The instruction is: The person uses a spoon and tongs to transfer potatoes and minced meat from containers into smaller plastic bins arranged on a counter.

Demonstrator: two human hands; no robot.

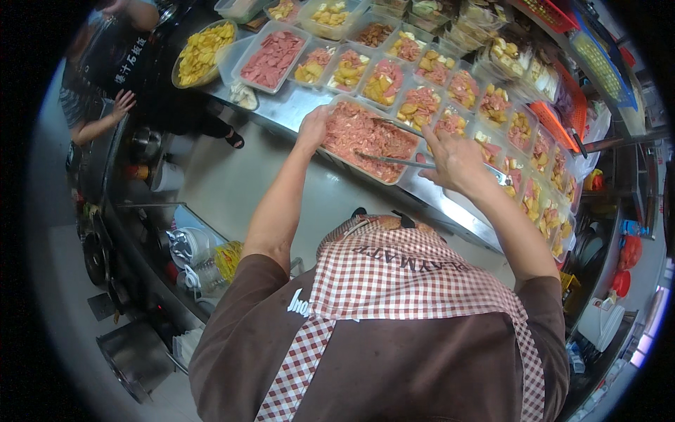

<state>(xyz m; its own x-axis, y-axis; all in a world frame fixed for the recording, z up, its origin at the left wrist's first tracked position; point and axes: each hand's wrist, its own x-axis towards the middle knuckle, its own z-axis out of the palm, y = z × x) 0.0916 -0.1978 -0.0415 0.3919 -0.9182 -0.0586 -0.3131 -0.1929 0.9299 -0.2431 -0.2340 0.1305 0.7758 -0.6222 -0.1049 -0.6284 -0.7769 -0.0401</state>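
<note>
A large plastic tub of raw, pinkish sliced meat (364,134) sits at the near edge of the steel counter (285,108). My left hand (315,126) grips its left rim. My right hand (456,158) holds metal tongs (398,160), whose two arms are spread with the tips in the meat. Several rows of small clear containers (385,82) stand behind and to the right of the tub, filled with potato slices, pink meat and white pieces. Beyond the tub to the left are a tub of round pink sausage slices (271,58) and a bowl of yellow potato slices (203,53).
A crumpled cloth (243,96) lies at the counter's front edge. Bagged vegetables (509,55) and an orange basket (556,124) stand at the back right. A co-worker in a dark apron (124,68) is at the upper left. A large steel pot (136,358) is at the lower left.
</note>
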